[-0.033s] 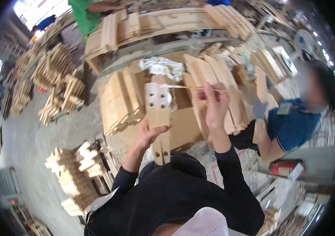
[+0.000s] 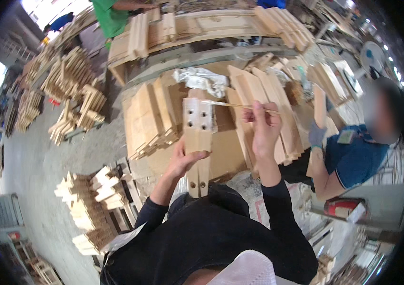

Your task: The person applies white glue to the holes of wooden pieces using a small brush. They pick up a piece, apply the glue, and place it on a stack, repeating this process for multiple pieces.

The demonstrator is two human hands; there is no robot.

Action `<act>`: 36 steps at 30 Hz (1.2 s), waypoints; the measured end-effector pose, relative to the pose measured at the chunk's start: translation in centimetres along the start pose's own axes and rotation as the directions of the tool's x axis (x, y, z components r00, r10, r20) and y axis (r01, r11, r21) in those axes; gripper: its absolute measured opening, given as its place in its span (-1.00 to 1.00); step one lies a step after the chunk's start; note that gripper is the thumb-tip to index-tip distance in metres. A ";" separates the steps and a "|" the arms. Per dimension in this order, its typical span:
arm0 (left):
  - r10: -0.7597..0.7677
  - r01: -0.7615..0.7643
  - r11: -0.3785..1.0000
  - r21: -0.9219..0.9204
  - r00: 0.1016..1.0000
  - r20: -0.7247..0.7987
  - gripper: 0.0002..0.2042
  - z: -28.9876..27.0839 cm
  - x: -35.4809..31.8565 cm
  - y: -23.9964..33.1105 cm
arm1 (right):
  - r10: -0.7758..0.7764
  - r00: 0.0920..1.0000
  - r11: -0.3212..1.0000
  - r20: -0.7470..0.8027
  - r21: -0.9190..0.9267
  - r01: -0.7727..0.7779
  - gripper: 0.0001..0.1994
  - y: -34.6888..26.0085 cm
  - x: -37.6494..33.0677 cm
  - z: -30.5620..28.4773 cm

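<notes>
My left hand (image 2: 186,159) is closed around the middle of a pair of pale wooden pieces (image 2: 197,142) held side by side. Dark round holes show near both ends of them. A thin wooden stick (image 2: 242,105) with a whitened tip is pinched in my right hand (image 2: 263,124). Its tip lies over the far end of the pieces, just beyond the holes, where white wet-looking stuff shows on the wood. Whether the tip presses on the wood I cannot tell.
Stacked boards (image 2: 146,118) lie left on the cardboard-covered table (image 2: 228,151), more boards (image 2: 270,102) right. A white crumpled cloth (image 2: 202,80) lies behind. At right, a gloved co-worker (image 2: 361,154) holds a wooden piece. Wood piles (image 2: 85,204) stand on the left floor.
The view has shifted slightly, so everything sits a little further right in the picture. My hands, the stick and the wooden pieces keep nearly the same places relative to each other.
</notes>
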State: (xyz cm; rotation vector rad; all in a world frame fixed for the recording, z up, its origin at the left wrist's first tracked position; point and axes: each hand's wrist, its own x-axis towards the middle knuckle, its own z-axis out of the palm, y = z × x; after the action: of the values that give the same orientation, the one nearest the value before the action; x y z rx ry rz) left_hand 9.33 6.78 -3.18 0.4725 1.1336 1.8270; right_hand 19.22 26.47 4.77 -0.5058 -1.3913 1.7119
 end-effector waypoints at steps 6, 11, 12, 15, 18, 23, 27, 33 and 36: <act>-0.030 0.031 0.998 -0.047 0.999 0.025 -0.34 1.1 -0.2 0.4 | 0.000 1.000 0.996 -0.004 -0.093 -0.001 -0.84 0.9 -0.4 0.0; 0.034 -0.034 0.999 -0.017 0.999 -0.027 -0.41 1.2 0.9 0.2 | -0.127 0.985 0.983 0.116 -0.116 0.140 -0.88 2.0 -0.3 -1.0; 0.030 -0.030 1.000 -0.008 0.999 -0.037 -0.41 1.3 1.1 0.4 | -0.137 0.980 0.978 0.147 -0.139 0.157 -0.88 2.2 -0.5 -1.3; 0.019 -0.018 1.000 0.020 0.997 -0.068 -0.42 1.4 1.7 0.8 | -0.200 0.944 0.939 0.263 -0.223 0.261 -0.88 2.5 -0.3 -2.2; 0.004 -0.001 0.999 0.039 0.997 -0.071 -0.43 1.3 2.5 1.3 | -0.239 0.916 0.913 0.323 -0.246 0.325 -0.89 2.8 -0.1 -3.0; 0.063 -0.060 0.997 0.038 0.994 -0.086 -0.48 -0.9 5.0 1.0 | -0.252 0.912 0.874 0.324 -0.329 0.359 -0.88 2.0 0.0 -3.8; -0.020 -0.019 0.995 -0.099 0.927 -0.374 -0.52 -0.4 7.7 3.6 | -0.160 0.951 0.916 0.264 -0.318 0.243 -0.85 2.3 0.1 -3.6; 0.004 -0.083 0.986 -0.142 0.874 -0.486 -0.56 0.5 13.8 6.1 | 0.017 0.877 0.892 0.480 -0.404 0.204 -0.57 5.2 2.3 -0.2; 0.073 -0.134 0.988 -0.075 0.842 -0.534 -0.57 1.9 17.5 7.0 | 0.096 0.839 0.804 0.536 -0.539 0.253 -0.24 5.1 4.6 1.5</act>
State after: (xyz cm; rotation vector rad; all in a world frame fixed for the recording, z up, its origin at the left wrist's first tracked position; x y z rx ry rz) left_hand -1.86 21.31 1.44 -0.0550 1.3792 2.1774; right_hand 13.69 29.15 1.34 -0.2780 -2.3677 1.3631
